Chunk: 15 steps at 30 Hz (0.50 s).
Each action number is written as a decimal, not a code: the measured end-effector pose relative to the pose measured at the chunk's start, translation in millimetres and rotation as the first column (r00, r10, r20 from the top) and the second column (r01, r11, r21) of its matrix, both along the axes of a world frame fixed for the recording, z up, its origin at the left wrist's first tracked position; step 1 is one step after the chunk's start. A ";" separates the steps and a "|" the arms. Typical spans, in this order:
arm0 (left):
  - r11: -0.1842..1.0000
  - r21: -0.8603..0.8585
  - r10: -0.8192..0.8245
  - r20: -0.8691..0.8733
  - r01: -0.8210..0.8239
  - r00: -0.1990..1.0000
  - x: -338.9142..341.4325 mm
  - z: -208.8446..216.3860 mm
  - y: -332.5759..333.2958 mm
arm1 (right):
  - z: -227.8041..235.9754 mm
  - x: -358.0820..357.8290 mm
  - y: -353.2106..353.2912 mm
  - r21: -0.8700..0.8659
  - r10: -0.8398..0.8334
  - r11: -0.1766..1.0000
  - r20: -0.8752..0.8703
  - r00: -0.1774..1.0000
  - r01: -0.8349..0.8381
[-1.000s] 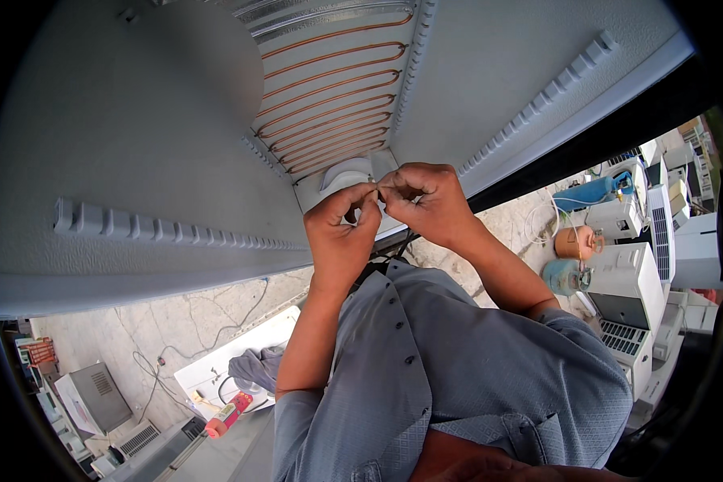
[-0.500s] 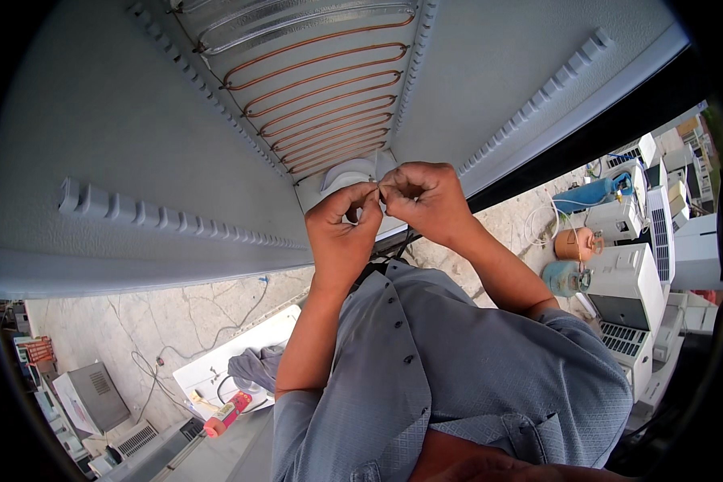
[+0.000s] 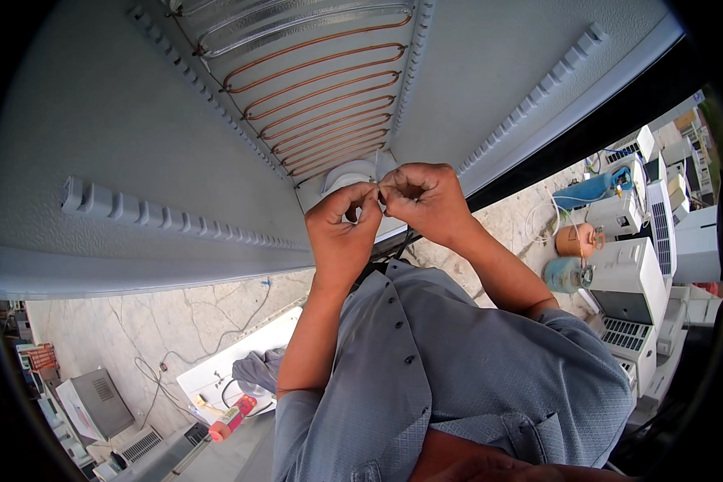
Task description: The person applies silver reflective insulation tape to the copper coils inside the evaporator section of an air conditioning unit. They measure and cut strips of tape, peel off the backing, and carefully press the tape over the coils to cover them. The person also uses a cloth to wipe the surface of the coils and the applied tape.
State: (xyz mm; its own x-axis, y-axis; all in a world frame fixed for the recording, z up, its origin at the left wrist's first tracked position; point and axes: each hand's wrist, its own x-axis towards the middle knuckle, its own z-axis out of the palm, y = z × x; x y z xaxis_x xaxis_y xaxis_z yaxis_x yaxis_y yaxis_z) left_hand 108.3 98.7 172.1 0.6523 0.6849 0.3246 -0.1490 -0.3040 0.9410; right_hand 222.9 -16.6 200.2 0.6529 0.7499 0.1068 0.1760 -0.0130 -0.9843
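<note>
Both my hands meet in front of my chest, at the open front of a grey cabinet liner [image 3: 169, 120]. My left hand [image 3: 342, 218] pinches thumb to forefinger, its tips touching those of the other hand. My right hand [image 3: 427, 202] is pinched likewise, fingers curled. Whatever sits between the fingertips is too small to make out; a thin pale strip [image 3: 378, 161] rises just above them. Behind the hands lies a round white item [image 3: 347, 175], partly hidden. Rows of copper tubing [image 3: 321, 104] run along the cabinet's back wall.
Ribbed shelf rails [image 3: 169, 217] line the cabinet's sides. At right on the cracked concrete floor stand a blue cylinder [image 3: 586, 191], an orange tank [image 3: 577, 239], a teal tank [image 3: 564, 275] and white appliance units [image 3: 618, 281]. Lower left, a white panel bears a grey cloth [image 3: 257, 369] and a red clamp meter [image 3: 233, 416].
My hands keep their pinched pose, fingertips together, with barely any movement. The surroundings shift very slightly in view.
</note>
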 end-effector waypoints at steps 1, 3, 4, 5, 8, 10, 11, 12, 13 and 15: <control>1.000 -0.003 0.000 0.005 0.000 1.000 -0.1 0.2 0.4 | 0.6 -0.6 0.3 -0.001 -0.001 1.000 0.000 1.000 0.001; 1.000 0.006 0.002 0.011 -0.002 1.000 -0.4 -0.4 0.9 | 0.4 -1.5 1.1 0.007 -0.007 1.000 0.013 1.000 0.007; 1.000 0.010 0.003 0.014 -0.003 1.000 -0.6 -0.6 1.1 | -0.6 -1.8 1.8 0.015 -0.011 1.000 0.025 1.000 0.010; 1.000 0.009 0.001 0.014 -0.001 1.000 -1.1 -0.6 1.3 | -1.3 -2.3 2.3 0.024 -0.014 1.000 0.037 0.999 0.013; 1.000 -0.005 -0.004 0.008 0.004 1.000 -2.5 0.6 1.0 | -0.1 -3.3 1.7 0.024 -0.004 1.000 0.048 0.999 0.003; 1.000 -0.028 -0.008 -0.004 0.007 1.000 -3.3 2.6 0.4 | 0.5 -5.0 2.1 0.016 -0.012 1.000 0.056 0.998 0.011; 1.000 -0.023 -0.007 0.003 0.007 1.000 -3.7 2.2 0.5 | 0.9 -5.7 2.4 0.012 -0.016 1.000 0.060 0.998 0.015; 1.000 -0.018 -0.006 0.009 0.006 1.000 -4.0 1.2 0.7 | 1.1 -6.3 2.6 0.011 -0.016 1.000 0.061 0.998 0.015; 1.000 -0.013 -0.005 0.016 0.005 1.000 -4.3 0.2 0.8 | 1.3 -6.8 2.7 0.009 -0.016 1.000 0.063 0.998 0.016; 1.000 -0.016 -0.010 0.014 0.010 1.000 -5.6 -2.0 0.9 | 0.6 -7.8 2.4 0.011 -0.014 1.000 0.059 0.998 0.013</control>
State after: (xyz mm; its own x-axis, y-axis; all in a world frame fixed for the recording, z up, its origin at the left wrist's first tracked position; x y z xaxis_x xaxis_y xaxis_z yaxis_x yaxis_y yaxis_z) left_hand 102.6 99.6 170.1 0.6548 0.6837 0.3222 -0.1646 -0.2871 0.9437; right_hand 215.0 -14.2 200.9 0.6552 0.7397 0.1534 0.2334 -0.0050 -0.9724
